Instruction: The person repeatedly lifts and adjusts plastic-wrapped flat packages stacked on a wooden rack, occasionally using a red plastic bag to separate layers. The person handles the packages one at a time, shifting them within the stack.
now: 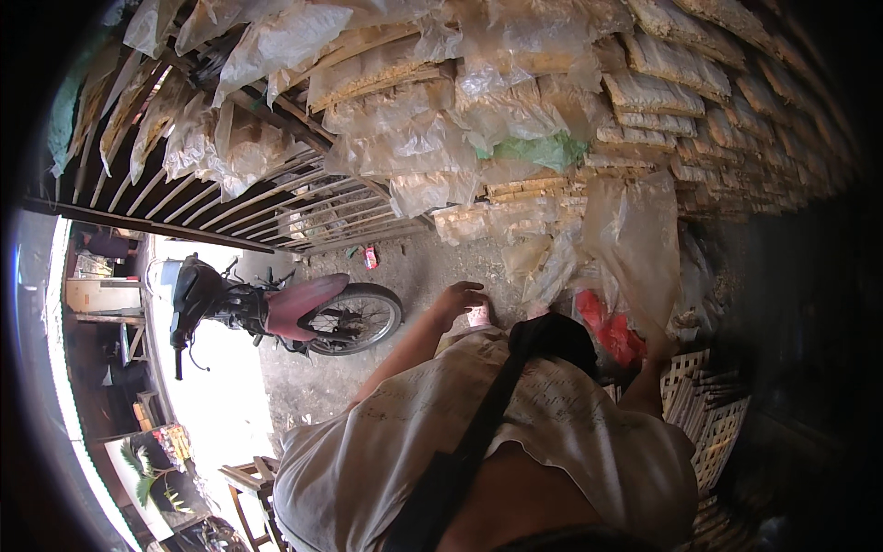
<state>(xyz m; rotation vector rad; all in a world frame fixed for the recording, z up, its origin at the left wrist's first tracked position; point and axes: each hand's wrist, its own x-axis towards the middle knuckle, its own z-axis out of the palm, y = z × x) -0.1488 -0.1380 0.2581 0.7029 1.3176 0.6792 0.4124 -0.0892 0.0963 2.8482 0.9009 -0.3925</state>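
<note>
The right hand (660,350) is at the lower, narrow end of a cloudy plastic sheet (632,248), beside a red plastic bag (609,329); its fingers are in shadow, so I cannot tell if they are closed. The left hand (456,302) has fingers loosely bent, apart, with nothing between. Wrapped pale slabs (667,69) are stacked ahead; a motorcycle (299,311) stands at left.
</note>
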